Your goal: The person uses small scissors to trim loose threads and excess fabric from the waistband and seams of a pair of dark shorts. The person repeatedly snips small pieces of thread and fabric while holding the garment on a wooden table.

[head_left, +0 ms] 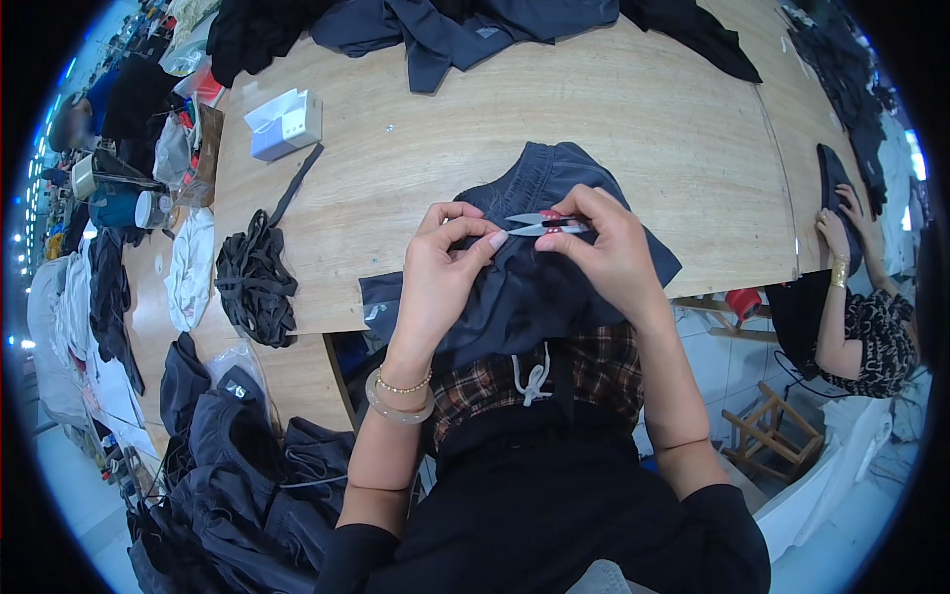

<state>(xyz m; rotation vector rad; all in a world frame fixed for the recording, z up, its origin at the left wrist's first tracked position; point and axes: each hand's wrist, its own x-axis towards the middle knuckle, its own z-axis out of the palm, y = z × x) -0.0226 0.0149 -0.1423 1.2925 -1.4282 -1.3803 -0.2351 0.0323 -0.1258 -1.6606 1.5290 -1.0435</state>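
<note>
A dark grey garment [584, 170] with a gathered elastic waistband lies at the table's near edge and hangs over my lap. My right hand [618, 247] is closed around a pair of small thread snips [529, 225], whose pointed blades face left, slightly apart. At the blade tips, my left hand [445, 257] pinches with thumb and forefinger over the garment. Whether it holds a thread or a fold of cloth is too small to make out.
A tissue box [284, 126] and a heap of dark straps [255, 282] lie on the left of the table [693, 139]. More dark garments [465, 35] lie along the far edge, others [237, 475] pile at lower left. A co-worker [861, 337] handles dark cloth at right, near a wooden stool [777, 431].
</note>
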